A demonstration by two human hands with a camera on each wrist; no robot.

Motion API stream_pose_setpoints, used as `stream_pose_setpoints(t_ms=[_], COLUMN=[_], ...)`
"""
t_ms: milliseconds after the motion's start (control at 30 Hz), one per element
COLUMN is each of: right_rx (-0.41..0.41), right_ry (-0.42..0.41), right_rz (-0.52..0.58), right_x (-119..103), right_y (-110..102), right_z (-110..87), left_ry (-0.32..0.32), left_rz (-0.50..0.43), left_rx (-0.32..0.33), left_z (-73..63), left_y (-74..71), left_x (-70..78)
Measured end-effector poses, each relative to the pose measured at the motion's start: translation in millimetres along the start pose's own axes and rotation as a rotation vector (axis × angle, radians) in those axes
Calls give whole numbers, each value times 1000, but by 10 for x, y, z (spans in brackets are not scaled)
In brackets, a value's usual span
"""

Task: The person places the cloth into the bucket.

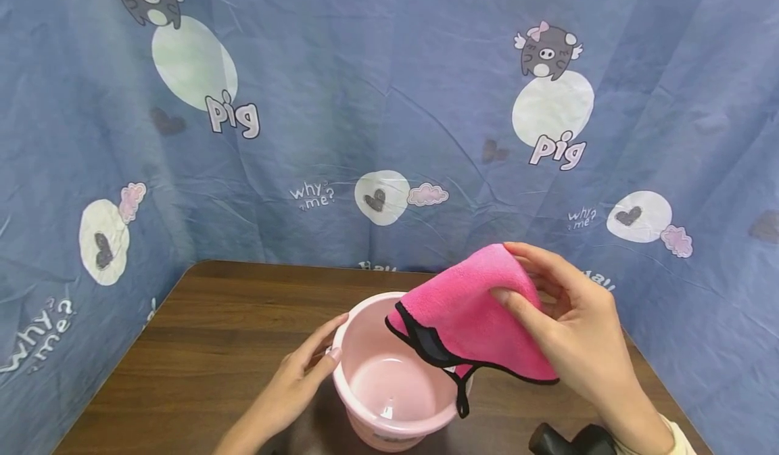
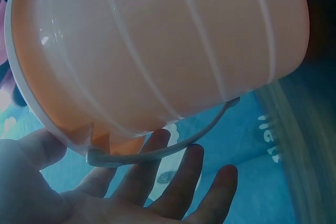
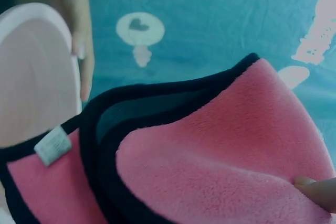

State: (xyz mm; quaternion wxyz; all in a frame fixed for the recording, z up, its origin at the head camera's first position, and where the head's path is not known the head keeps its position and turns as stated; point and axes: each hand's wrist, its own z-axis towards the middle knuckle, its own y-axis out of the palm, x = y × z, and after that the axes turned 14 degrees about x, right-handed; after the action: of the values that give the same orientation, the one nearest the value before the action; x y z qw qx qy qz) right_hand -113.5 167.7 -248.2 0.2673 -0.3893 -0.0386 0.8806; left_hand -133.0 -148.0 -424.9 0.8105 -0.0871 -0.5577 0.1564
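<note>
Tabletop [image 1: 255,320]: dark brown, wood-grained; far left corner rounded. Enclosed at the back and both sides by blue hanging fabric [image 1: 389,103], wrinkled, printed with dark pigs, pale ovals, hearts, pink clouds and the words "pig" and "why me?".

Pink bucket [image 1: 371,353]: stood upright on the tabletop, near the wearer's side; glossy inner base seen. Pale handle [image 2: 142,157] hung down on the outside. Rim touched on the left by the left hand [image 1: 295,374], fingers spread along the outside.

Pink cloth [image 1: 468,306]: black-edged, with black loop [image 1: 463,397] and white label [image 3: 53,146]; pinched between thumb and fingers of the right hand [image 1: 578,320], held at the bucket's right side, its opening partly covered from above.

Also recorded: cream sleeve [image 1: 675,435] at the right wrist; black object [image 1: 572,441], cut off at the lower edge, not identified.
</note>
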Motion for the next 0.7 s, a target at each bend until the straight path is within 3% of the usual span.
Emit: stream_pose_setpoints(t_ms=[267, 467, 700], right_rx=[-20, -144, -298], right_ry=[52, 117, 228], right_rz=[67, 88, 71], right_x=[32, 218, 414], right_y=[181, 446, 719], right_z=[12, -9, -156], left_ry=[-40, -43, 31], left_rz=[26, 23, 27], left_rx=[-4, -11, 3], left_z=[4, 4, 7], left_y=[-2, -13, -9], left_x=[12, 14, -16])
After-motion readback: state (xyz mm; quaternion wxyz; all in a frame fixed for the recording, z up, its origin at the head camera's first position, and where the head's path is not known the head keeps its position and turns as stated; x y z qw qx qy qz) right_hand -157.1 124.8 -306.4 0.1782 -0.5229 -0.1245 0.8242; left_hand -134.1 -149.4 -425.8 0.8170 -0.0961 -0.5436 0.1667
